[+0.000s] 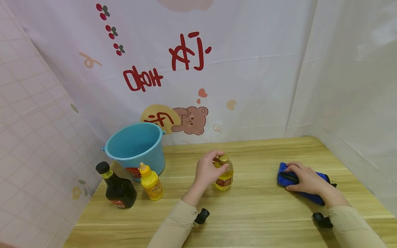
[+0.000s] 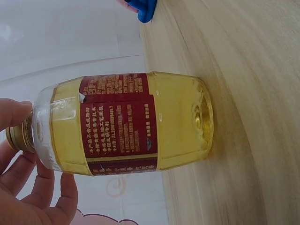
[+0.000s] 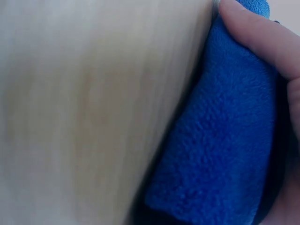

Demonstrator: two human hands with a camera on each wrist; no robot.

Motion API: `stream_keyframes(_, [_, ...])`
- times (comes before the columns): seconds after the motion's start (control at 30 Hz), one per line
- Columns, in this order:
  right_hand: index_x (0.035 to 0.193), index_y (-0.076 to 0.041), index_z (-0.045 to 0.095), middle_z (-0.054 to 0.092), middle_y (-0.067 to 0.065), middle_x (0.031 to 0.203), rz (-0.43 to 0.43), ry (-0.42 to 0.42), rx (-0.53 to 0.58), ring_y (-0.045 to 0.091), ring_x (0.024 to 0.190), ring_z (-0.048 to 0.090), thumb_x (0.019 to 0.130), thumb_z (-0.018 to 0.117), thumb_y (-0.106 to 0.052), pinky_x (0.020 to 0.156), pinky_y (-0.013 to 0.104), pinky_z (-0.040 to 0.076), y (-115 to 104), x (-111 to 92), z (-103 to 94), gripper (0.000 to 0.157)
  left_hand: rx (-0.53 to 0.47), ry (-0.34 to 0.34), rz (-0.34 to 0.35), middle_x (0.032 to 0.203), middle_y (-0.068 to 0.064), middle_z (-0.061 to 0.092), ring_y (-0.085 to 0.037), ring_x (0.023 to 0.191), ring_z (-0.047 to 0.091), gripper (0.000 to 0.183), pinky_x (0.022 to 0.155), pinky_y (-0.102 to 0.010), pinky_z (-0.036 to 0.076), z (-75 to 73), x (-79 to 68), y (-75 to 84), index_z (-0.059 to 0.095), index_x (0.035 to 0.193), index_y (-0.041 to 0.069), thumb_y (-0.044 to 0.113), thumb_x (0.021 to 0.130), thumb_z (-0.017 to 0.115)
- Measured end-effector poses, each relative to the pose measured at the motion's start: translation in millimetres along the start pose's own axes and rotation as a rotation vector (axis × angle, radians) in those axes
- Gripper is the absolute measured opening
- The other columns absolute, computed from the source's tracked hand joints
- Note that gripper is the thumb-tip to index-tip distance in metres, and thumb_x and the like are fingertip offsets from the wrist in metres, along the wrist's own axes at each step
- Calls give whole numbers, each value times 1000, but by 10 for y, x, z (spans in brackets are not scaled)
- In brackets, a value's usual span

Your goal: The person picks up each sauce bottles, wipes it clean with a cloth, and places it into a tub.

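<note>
My left hand [image 1: 208, 168] holds a bottle of yellow oil [image 1: 224, 182] by its neck, just below the gold cap. The bottle is upright over the wooden table; whether its base touches cannot be told. In the left wrist view its dark red label [image 2: 119, 124] faces the camera, and the thumb and fingers curl round the neck. Over on the right, my right hand [image 1: 307, 181] grips a folded blue plush cloth [image 1: 313, 198] with black parts, lying at the tabletop. The right wrist view shows the thumb pressed on the cloth [image 3: 220, 126]; most other fingers are hidden.
A light blue bucket [image 1: 158, 160] stands at the back left of the table [image 1: 248, 213]. In front of it are a dark sauce bottle [image 1: 120, 191] with a black cap and a yellow squeeze bottle [image 1: 152, 184]. White printed sheeting [image 1: 254, 79] hangs behind.
</note>
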State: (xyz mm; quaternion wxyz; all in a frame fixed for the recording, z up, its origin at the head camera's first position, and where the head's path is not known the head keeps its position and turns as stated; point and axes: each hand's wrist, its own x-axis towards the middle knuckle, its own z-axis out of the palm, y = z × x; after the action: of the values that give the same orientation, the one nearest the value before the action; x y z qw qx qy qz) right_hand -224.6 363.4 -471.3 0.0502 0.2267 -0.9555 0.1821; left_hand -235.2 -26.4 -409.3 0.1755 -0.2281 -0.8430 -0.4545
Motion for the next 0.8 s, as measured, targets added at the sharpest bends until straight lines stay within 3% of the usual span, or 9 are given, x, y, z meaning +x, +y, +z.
stream_keyframes(0.27, [110, -3, 65, 53, 24, 127, -60, 28, -6, 47, 110, 56, 74, 88, -30, 88, 60, 47, 26, 6, -21, 50, -2, -3, -5, 107, -5, 70, -21, 90, 65, 36, 80, -36, 56, 5, 3, 7, 70, 114, 4, 9, 80, 82])
stream_keyframes(0.53, [111, 6, 68, 56, 22, 119, -75, 41, -117, 41, 101, 61, 76, 85, -17, 83, 53, 52, 23, 2, -60, 46, -12, -16, -40, 107, -3, 70, -20, 91, 65, 37, 80, -33, 56, 9, 12, 12, 70, 115, 4, 10, 80, 82])
stream_keyframes(0.8, [109, 7, 70, 59, 20, 113, -93, 99, -115, 39, 96, 63, 74, 86, -12, 78, 50, 54, -98, -14, -95, 43, -8, -33, -55, 108, -2, 70, -18, 92, 64, 37, 81, -31, 55, -11, 10, 20, 70, 116, 6, 11, 81, 82])
